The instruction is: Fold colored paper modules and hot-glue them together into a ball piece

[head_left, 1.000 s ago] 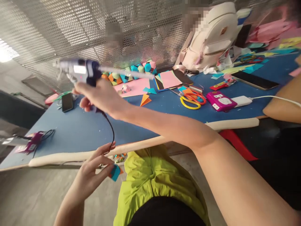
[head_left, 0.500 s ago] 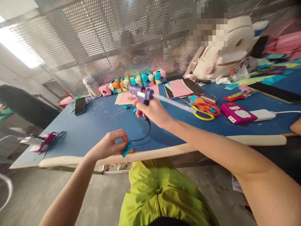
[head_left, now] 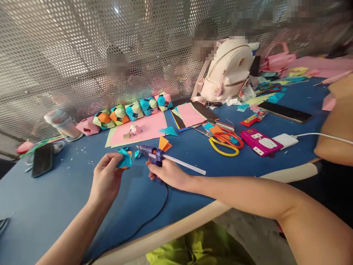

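Observation:
A folded blue and orange paper piece is pinched between the thumb and fingers of my left hand, above the table. My right hand grips a purple hot glue gun, whose nozzle points left toward that piece without touching it. From the gun's back end sticks a long clear glue stick. A small blue folded scrap lies by the nozzle, and an orange folded paper piece rests just behind the gun. Beyond them a row of colourful folded paper balls stands along the mesh panel.
On the right are yellow and red scissors, a magenta power strip and a phone. A white backpack leans at the back. To the left stand a bottle and another phone. The glue gun's cord crosses the table's front edge.
My left hand has raised the paper piece from the table's front edge. The glue gun has come lower and closer to it. My view has turned to the right.

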{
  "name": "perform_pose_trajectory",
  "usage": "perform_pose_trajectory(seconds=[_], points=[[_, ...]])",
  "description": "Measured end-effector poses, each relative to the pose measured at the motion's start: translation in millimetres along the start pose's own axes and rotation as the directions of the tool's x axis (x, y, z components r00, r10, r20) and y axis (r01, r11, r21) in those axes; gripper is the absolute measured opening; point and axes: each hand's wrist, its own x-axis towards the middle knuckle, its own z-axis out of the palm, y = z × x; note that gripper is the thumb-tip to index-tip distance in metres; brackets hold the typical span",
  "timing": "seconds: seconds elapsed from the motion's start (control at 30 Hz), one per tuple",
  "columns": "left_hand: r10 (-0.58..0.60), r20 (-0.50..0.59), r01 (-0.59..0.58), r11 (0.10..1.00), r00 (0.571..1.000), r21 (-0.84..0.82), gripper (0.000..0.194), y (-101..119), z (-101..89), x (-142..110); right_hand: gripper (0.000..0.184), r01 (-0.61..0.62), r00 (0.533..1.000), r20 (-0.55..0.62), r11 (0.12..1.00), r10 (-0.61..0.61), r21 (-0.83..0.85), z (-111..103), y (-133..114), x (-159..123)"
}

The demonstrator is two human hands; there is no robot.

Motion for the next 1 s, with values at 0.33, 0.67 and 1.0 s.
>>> perform_pose_trajectory(seconds=[0.33,0.67,1.0], points=[[-0.112,-0.009,0.112,0.994,0.994,-0.014,0.024,-34,-7.6,7,0.014,0.018,1.000,-0.014,0.996,-0.019,-0.083,0,-5,-14],[-0.119,-0.032,0.112,0.981,0.992,-0.160,0.033,-33,-2.3,-2,0.015,0.106,0.993,-0.024,0.964,-0.116,-0.243,5,7,-17],[-0.236,-0.046,0.226,0.962,0.971,-0.155,0.017,-31,-4.8,-2,0.019,0.128,0.991,0.000,0.921,-0.137,-0.368,1,7,-14]])
